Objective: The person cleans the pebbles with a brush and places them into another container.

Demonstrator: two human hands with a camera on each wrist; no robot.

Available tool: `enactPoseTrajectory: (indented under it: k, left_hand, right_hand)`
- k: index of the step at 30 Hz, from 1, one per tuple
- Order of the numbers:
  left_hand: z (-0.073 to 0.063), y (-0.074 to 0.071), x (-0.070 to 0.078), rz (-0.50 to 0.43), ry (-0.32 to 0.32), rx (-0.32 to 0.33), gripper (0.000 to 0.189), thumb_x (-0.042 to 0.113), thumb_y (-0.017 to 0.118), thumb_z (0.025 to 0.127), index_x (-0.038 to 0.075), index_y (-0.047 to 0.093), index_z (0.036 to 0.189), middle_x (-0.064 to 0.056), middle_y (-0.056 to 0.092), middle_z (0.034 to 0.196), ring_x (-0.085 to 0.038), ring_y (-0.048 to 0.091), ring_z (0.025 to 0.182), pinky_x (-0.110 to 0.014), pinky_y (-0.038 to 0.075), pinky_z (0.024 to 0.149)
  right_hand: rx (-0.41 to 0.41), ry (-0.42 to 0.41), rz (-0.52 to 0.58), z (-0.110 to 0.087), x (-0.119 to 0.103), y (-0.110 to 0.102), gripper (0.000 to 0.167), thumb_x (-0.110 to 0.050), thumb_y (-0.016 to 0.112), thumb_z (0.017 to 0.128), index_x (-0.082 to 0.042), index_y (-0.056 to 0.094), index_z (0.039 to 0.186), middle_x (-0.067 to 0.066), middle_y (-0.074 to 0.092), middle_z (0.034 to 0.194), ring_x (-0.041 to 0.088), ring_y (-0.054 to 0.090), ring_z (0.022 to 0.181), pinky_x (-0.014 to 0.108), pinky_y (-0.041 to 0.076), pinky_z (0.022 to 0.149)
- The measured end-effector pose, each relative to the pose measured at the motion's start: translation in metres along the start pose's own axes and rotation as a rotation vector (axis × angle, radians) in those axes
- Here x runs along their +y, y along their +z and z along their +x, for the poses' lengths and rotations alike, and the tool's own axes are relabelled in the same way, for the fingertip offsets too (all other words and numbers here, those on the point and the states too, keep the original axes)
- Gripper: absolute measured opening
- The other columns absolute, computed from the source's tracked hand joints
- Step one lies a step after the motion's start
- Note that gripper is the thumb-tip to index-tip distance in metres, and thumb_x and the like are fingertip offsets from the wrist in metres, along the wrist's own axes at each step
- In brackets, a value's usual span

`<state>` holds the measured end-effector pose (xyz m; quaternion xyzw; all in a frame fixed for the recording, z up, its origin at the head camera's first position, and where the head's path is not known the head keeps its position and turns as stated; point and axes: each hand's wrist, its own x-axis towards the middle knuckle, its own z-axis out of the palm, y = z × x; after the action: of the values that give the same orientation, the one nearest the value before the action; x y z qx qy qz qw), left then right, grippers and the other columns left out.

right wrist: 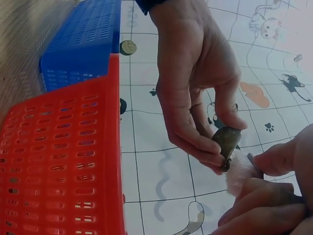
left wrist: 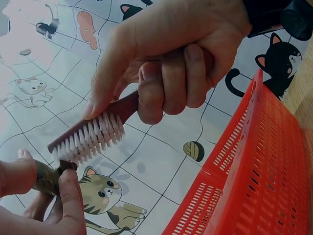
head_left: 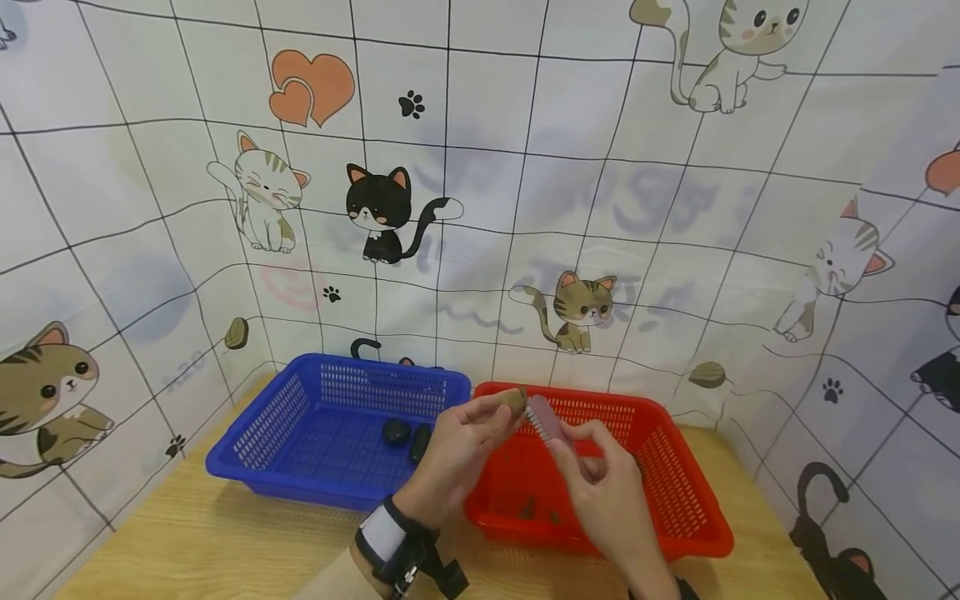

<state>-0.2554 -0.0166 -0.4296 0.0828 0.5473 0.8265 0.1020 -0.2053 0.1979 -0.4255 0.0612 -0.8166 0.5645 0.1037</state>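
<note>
My left hand [head_left: 459, 446] pinches a small olive-brown, stone-like piece [right wrist: 227, 141] between thumb and fingers, above the gap between two baskets. A dark bit shows at the piece's end in both wrist views; its kind I cannot tell. My right hand [head_left: 609, 492] grips a scrub brush [left wrist: 95, 129] with a brown wooden back and white bristles, fingers curled round its handle. The bristle tips touch the dark end of the piece. The red basket [head_left: 693, 492] stands under the right hand, with a few small dark pieces inside, partly hidden by the hands.
A blue basket [head_left: 247, 467] is on the left of the wooden table [head_left: 180, 542], holding a round black stone [head_left: 396, 431] and a longer dark one [head_left: 421, 443] partly behind my left hand. A cat-print sheet [head_left: 480, 192] hangs behind and along the sides.
</note>
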Motion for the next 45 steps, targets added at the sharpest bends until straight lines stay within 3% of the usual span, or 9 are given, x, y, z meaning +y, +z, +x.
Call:
enactPoseTrajectory:
  k: [6, 8, 13, 18, 23, 27, 33, 39, 45]
  left_hand:
    - [-0.001, 0.002, -0.002, 0.058, -0.043, -0.037, 0.045, 0.03, 0.074, 0.115, 0.013, 0.073, 0.157, -0.01, 0.08, 0.153, -0.031, 0.075, 0.148, -0.067, 0.034, 0.145]
    - [-0.001, 0.003, -0.002, 0.056, -0.043, -0.075, 0.046, 0.028, 0.073, 0.116, 0.01, 0.072, 0.158, -0.013, 0.079, 0.154, -0.031, 0.076, 0.146, -0.062, 0.039, 0.143]
    - [0.0, 0.002, -0.002, 0.005, -0.023, -0.103, 0.047, 0.023, 0.07, 0.118, 0.004, 0.068, 0.161, -0.018, 0.075, 0.158, -0.029, 0.079, 0.142, -0.044, 0.053, 0.135]
    - [0.001, -0.001, -0.002, -0.032, -0.012, -0.046, 0.047, 0.024, 0.07, 0.118, 0.005, 0.067, 0.161, -0.016, 0.074, 0.16, -0.028, 0.076, 0.146, -0.043, 0.051, 0.136]
    - [0.003, -0.003, -0.004, -0.038, -0.013, -0.019, 0.045, 0.023, 0.07, 0.118, 0.006, 0.069, 0.16, -0.015, 0.075, 0.159, -0.028, 0.075, 0.147, -0.047, 0.046, 0.14]
    - [0.002, 0.0, -0.006, 0.003, -0.052, -0.065, 0.043, 0.023, 0.071, 0.117, 0.008, 0.072, 0.158, -0.013, 0.078, 0.156, -0.031, 0.075, 0.148, -0.056, 0.041, 0.143]
    - [0.0, 0.001, -0.006, 0.001, -0.035, -0.076, 0.045, 0.021, 0.071, 0.117, 0.005, 0.069, 0.159, -0.017, 0.076, 0.157, -0.03, 0.077, 0.145, -0.044, 0.053, 0.134]
    - [0.001, -0.004, -0.006, 0.001, -0.014, 0.011, 0.048, 0.023, 0.069, 0.118, 0.004, 0.066, 0.163, -0.016, 0.074, 0.16, -0.028, 0.074, 0.147, -0.047, 0.048, 0.139]
    - [0.0, 0.002, -0.006, 0.011, -0.069, -0.063, 0.048, 0.022, 0.068, 0.119, 0.004, 0.065, 0.164, -0.016, 0.071, 0.164, -0.034, 0.07, 0.154, -0.053, 0.043, 0.141]
  right_hand:
    - [0.002, -0.036, 0.016, -0.001, -0.001, 0.002, 0.029, -0.033, 0.08, 0.113, -0.015, 0.072, 0.135, 0.0, 0.06, 0.072, 0.005, 0.038, 0.048, 0.022, 0.037, 0.042]
    - [0.024, -0.043, 0.004, 0.001, 0.0, 0.001, 0.029, -0.033, 0.08, 0.113, -0.015, 0.072, 0.135, -0.002, 0.046, 0.063, 0.004, 0.035, 0.047, 0.022, 0.035, 0.042]
    - [0.04, -0.03, -0.04, 0.005, 0.002, -0.003, 0.032, -0.032, 0.08, 0.113, -0.014, 0.072, 0.138, -0.003, 0.047, 0.066, 0.005, 0.034, 0.048, 0.024, 0.035, 0.043]
    - [0.002, 0.023, -0.093, 0.006, -0.001, -0.007, 0.034, -0.034, 0.081, 0.112, -0.016, 0.071, 0.14, 0.011, 0.075, 0.1, 0.01, 0.055, 0.057, 0.025, 0.046, 0.048]
    - [-0.026, 0.05, -0.115, 0.002, -0.003, -0.007, 0.036, -0.037, 0.08, 0.112, -0.019, 0.071, 0.142, 0.018, 0.079, 0.128, 0.019, 0.071, 0.071, 0.026, 0.052, 0.052]
    - [-0.033, 0.024, -0.074, 0.003, -0.001, -0.005, 0.032, -0.036, 0.08, 0.113, -0.019, 0.071, 0.138, 0.014, 0.078, 0.115, 0.016, 0.063, 0.06, 0.027, 0.048, 0.048]
    - [-0.005, 0.029, -0.118, 0.009, 0.003, -0.006, 0.035, -0.036, 0.079, 0.114, -0.016, 0.07, 0.141, 0.008, 0.068, 0.09, 0.01, 0.048, 0.052, 0.025, 0.041, 0.048]
    - [-0.053, 0.074, -0.127, 0.005, 0.0, -0.005, 0.034, -0.037, 0.08, 0.113, -0.019, 0.071, 0.14, 0.013, 0.075, 0.1, 0.015, 0.059, 0.059, 0.025, 0.046, 0.049]
    - [-0.041, -0.006, -0.063, 0.004, 0.0, -0.002, 0.03, -0.034, 0.08, 0.113, -0.018, 0.072, 0.137, 0.013, 0.076, 0.101, 0.012, 0.066, 0.06, 0.026, 0.05, 0.048]
